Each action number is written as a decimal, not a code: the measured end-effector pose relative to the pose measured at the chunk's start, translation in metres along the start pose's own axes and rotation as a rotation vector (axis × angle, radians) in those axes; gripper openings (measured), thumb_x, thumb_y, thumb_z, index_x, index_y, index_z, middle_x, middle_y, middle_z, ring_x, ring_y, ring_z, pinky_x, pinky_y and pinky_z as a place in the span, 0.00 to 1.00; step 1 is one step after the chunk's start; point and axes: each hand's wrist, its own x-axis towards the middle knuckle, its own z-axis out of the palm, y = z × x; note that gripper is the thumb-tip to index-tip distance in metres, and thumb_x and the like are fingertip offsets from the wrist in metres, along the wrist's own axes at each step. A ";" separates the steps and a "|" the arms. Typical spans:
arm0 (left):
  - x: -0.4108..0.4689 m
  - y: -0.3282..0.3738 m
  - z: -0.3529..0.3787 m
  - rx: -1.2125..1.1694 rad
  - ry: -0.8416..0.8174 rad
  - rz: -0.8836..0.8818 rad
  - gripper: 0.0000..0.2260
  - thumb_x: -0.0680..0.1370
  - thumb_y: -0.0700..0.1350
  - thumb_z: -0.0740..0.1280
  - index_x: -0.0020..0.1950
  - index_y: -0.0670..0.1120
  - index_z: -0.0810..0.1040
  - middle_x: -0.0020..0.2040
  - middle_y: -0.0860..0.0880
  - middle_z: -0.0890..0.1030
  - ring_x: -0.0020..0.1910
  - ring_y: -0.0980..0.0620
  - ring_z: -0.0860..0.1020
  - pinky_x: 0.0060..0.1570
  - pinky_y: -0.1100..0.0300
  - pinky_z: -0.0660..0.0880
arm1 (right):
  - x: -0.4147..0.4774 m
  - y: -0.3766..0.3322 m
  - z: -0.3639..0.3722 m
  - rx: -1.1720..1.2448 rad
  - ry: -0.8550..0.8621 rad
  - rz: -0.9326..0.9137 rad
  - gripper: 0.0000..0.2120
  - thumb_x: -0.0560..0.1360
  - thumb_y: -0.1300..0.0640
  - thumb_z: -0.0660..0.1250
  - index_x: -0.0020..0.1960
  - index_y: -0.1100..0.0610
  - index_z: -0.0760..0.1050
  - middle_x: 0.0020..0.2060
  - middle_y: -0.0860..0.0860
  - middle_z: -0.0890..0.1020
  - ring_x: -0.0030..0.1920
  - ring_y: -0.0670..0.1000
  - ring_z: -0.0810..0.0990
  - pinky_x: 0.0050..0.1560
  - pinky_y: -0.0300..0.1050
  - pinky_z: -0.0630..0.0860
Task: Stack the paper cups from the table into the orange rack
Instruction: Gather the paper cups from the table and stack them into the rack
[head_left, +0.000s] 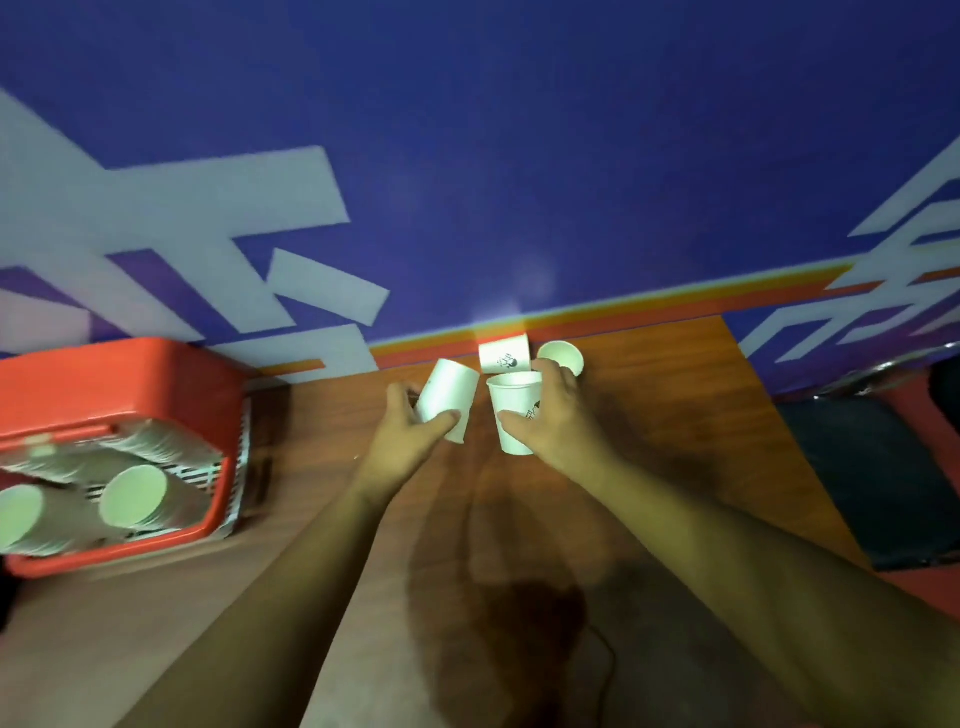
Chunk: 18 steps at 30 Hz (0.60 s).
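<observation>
Fingers (448, 415) of the left hand (408, 439) were wrapped round a tilted cup (448, 389), thumb across its lower wall, long axis leaning up and to the right. The right hand (558, 415) gripped an upright cup (511, 400), mouth up, w/ one digit on its front. Both cups were held over the table (675, 415), side by side, near but apart — which end of the tilted one was the mouth couldn't be told. The orange rack (104, 374) lay well off to the left at the table's edge, so the left hand was the nearer one. Any carry would prob. go leftward, and nothing visible stood in that path. Inside the rack, cup stacks (135, 493) lay on their sides, mouths roughly toward the viewer, blurred — a new cup would likely need its axis laid down to match. Just behind the hands, by the wall (519, 156), sat two loose cups: a printed cup (503, 354) and, right of it, an open-mouthed cup (563, 356) partly hidden by the right hand. A dark seat-like thing (872, 467) sat far right, out of the way.
</observation>
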 end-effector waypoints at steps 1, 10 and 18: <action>-0.010 -0.002 -0.018 -0.035 0.026 0.037 0.21 0.77 0.46 0.73 0.63 0.46 0.66 0.57 0.49 0.74 0.47 0.58 0.76 0.32 0.74 0.71 | -0.009 -0.018 0.002 0.009 0.031 -0.053 0.32 0.70 0.49 0.73 0.70 0.56 0.65 0.64 0.55 0.72 0.62 0.57 0.73 0.60 0.53 0.74; -0.108 -0.067 -0.194 -0.215 0.220 0.132 0.26 0.68 0.51 0.71 0.63 0.54 0.67 0.58 0.51 0.77 0.50 0.52 0.79 0.38 0.64 0.75 | -0.089 -0.178 0.079 0.106 0.009 -0.298 0.36 0.70 0.53 0.75 0.72 0.51 0.60 0.67 0.49 0.67 0.64 0.51 0.71 0.54 0.40 0.72; -0.130 -0.151 -0.307 0.000 0.402 0.104 0.34 0.68 0.52 0.77 0.70 0.47 0.67 0.61 0.48 0.71 0.61 0.52 0.71 0.60 0.63 0.67 | -0.115 -0.257 0.181 0.147 -0.040 -0.346 0.38 0.69 0.56 0.75 0.74 0.53 0.61 0.69 0.50 0.67 0.67 0.49 0.69 0.60 0.38 0.69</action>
